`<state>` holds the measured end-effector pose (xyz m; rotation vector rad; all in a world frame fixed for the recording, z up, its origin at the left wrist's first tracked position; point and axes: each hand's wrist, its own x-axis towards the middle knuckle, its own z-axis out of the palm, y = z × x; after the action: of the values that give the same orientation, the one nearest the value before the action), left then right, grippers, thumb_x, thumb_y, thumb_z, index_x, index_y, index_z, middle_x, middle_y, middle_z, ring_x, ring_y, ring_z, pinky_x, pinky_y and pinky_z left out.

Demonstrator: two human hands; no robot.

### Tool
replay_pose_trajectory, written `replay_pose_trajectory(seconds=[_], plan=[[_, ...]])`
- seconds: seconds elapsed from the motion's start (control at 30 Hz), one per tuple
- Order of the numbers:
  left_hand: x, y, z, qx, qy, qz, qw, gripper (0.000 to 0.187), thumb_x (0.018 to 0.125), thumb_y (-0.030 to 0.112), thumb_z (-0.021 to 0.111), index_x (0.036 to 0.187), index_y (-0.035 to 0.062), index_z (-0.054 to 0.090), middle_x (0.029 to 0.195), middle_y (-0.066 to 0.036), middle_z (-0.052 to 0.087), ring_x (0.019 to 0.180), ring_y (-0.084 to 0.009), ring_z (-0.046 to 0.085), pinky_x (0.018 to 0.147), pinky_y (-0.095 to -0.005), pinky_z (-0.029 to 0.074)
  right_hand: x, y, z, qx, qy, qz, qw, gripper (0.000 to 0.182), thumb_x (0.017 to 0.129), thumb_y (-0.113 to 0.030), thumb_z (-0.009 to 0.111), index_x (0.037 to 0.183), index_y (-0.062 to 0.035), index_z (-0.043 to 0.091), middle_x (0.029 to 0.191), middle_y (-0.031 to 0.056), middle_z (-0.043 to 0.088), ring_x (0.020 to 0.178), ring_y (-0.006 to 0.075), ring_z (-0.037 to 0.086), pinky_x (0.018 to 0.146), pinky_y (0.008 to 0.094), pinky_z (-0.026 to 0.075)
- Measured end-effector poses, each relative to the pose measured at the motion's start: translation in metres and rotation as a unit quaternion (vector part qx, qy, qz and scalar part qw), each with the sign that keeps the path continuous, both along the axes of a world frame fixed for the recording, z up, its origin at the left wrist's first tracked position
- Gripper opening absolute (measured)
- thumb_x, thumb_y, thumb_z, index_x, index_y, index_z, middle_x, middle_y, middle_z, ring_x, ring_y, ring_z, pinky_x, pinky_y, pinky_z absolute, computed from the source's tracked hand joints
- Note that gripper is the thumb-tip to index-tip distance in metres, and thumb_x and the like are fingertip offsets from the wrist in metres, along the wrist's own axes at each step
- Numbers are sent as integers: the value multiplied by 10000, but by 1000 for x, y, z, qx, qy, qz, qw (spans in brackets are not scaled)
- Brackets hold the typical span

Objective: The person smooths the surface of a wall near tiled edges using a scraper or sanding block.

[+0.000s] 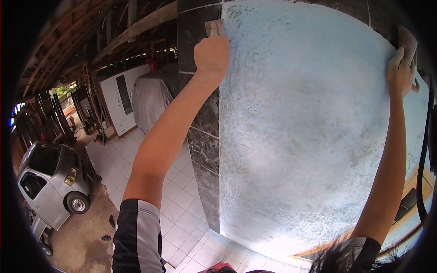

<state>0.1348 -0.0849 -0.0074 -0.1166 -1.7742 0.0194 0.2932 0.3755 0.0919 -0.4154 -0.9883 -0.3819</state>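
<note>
A tiled porch of what looks like a home, open to a carport.
Pale square tiles cover the floor [177, 204], beside a light-blue wall [296, 113] edged by a strip of dark tiles [203, 141]; a wood-framed opening [426, 182] shows at the right. A silver van [52, 182] stands on bare ground [86, 241] under timber roof beams [141, 25], and a white wardrobe [110, 104] stands near a bulky shape under a grey cover [148, 93].
</note>
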Motion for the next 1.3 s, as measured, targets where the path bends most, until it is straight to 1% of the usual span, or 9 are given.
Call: replay_pose_trajectory(seconds=[0.07,0.13,0.47,0.53,0.73,0.83,0.93,1.1,1.3], plan=[[0,0,3,-5,-8,-2,1000,479,839,68,633,1306,-27,586,1152,-181,697,826,-295,738,641,-374,604,0,1,0,-2,-7,15,1000,765,1031,-545,164,1189,-12,689,1237,233,647,1273,409,525,1100,614,304],[-1,0,24,17,-85,6,996,594,847,52,564,1432,19,465,1495,-102,471,913,-340,723,736,-405,609,-1,1,2,-14,-16,39,999,767,1031,-546,163,1190,-11,688,1223,236,653,1252,409,543,1095,595,326],[16,7,-18,26,-72,4,997,592,846,45,565,1429,16,464,1473,-99,499,864,-324,731,729,-397,606,0,-5,-2,-30,-7,-28,999,757,1033,-552,172,1197,-28,693,1229,223,655,1343,388,464,1097,573,339],[16,7,-17,2,-38,22,999,576,823,92,625,1379,-16,517,1401,-166,556,778,-253,737,624,-339,596,0,-7,-3,-17,-6,-25,1000,753,1034,-552,173,1201,-34,693,1229,216,657,1354,385,452,1100,564,342],[23,7,16,2,-130,29,991,551,839,78,615,1374,-15,524,1409,-159,549,823,-267,739,648,-358,599,-2,-4,-5,-47,-41,44,997,750,1040,-541,177,1180,-25,703,1216,204,667,1356,377,453,1105,525,359],[21,11,-13,24,-94,16,995,621,837,37,579,1444,28,452,1500,-100,466,859,-321,732,723,-403,605,-2,-6,-7,-25,-23,46,998,752,1041,-536,176,1167,-20,708,1202,205,673,1320,373,496,1109,534,350],[16,6,-15,8,-54,9,998,516,846,83,610,1348,-13,545,1373,-154,579,827,-283,737,663,-364,601,-3,-4,-3,0,-6,42,999,749,1042,-533,179,1144,-22,717,1199,205,675,1310,372,507,1116,617,270],[5,5,21,58,-77,0,995,607,833,47,585,1430,46,475,1488,-99,481,851,-338,731,739,-416,605,-1,-4,-4,-40,-32,35,998,746,1042,-531,190,1093,-20,732,1194,195,681,1412,346,387,1072,737,124],[12,6,-9,41,-62,-17,997,569,843,72,599,1402,31,504,1458,-127,510,866,-318,732,728,-395,605,-4,19,3,-50,-82,-4,995,700,1042,-525,208,1190,-51,702,1289,176,642,1424,347,366,1090,713,133]])
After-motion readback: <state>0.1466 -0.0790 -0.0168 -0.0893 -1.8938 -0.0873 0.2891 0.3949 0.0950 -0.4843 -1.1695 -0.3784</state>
